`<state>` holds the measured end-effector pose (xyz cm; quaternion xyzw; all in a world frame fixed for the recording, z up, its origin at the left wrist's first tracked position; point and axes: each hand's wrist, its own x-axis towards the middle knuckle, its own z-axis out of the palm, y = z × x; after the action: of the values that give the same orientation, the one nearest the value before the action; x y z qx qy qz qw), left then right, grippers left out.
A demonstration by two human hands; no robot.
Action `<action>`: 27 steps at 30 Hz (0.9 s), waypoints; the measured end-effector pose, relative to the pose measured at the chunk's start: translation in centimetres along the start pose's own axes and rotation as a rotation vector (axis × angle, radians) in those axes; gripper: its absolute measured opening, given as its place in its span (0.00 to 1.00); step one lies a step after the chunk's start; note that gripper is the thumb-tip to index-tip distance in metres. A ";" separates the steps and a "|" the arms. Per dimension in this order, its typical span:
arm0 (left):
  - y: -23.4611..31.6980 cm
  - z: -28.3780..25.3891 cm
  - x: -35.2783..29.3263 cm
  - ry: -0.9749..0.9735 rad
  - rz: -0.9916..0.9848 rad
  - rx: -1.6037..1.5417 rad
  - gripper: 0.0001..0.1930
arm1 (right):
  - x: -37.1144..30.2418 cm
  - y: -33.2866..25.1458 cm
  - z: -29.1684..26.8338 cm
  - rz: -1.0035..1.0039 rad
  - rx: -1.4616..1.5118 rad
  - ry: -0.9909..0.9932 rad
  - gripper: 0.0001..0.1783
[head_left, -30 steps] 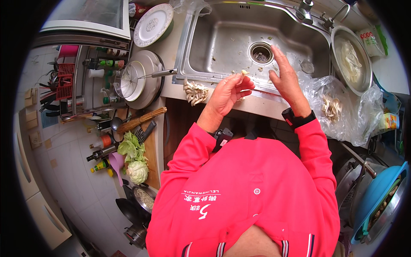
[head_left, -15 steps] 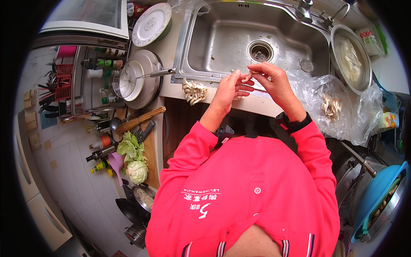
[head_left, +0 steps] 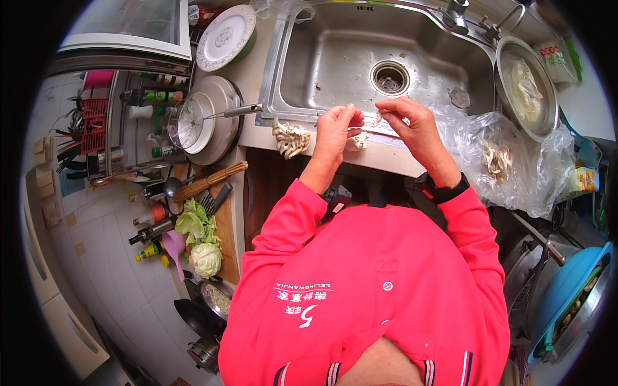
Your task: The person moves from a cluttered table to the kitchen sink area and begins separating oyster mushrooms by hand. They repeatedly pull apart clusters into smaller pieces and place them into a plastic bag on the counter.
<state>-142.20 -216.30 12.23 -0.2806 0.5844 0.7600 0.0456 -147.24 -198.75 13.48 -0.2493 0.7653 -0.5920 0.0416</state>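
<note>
Both my hands are raised over the front rim of the steel sink (head_left: 322,64). My right hand (head_left: 415,132) pinches a thin pale mushroom piece (head_left: 378,119) between thumb and fingers. My left hand (head_left: 333,134) faces it, a short gap away, with thumb and fingertips closed together; what they may hold is too small to make out. A cluster of pale mushrooms (head_left: 291,138) lies on the counter left of my left hand. More mushroom pieces (head_left: 358,141) lie on the counter edge, partly behind that hand. Right of my right hand, other mushrooms (head_left: 498,160) lie on a clear plastic bag (head_left: 534,170).
A metal basin (head_left: 544,87) with a pale bag in it stands right of the sink. At left are a wire skimmer (head_left: 189,122) on stacked plates, a patterned plate (head_left: 226,37), and a cabbage (head_left: 206,258). A blue bowl (head_left: 559,302) sits at lower right.
My hands have drawn apart from where they met at the mushroom piece. The left hand has moved slightly left, its fingers closing, and mushroom pieces behind it show more. The right hand keeps its pinch.
</note>
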 end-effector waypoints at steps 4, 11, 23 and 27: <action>0.0 0.3 -0.2 -0.096 0.074 0.111 0.11 | -0.2 0.1 -0.1 0.017 -0.026 -0.018 0.09; -0.4 1.2 -0.1 -0.139 0.174 0.160 0.11 | -0.1 0.2 0.0 -0.008 -0.108 -0.040 0.10; -0.4 -0.5 2.9 0.048 0.116 0.273 0.20 | -1.3 -0.8 -4.2 0.003 -0.147 0.139 0.09; -0.3 -1.2 4.1 -0.021 0.240 0.341 0.25 | -5.0 -0.8 -11.4 0.126 -0.412 0.316 0.11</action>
<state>-145.06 -218.33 9.84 -0.1891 0.7333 0.6530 0.0077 -146.69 -186.61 16.46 -0.1090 0.8807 -0.4514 -0.0931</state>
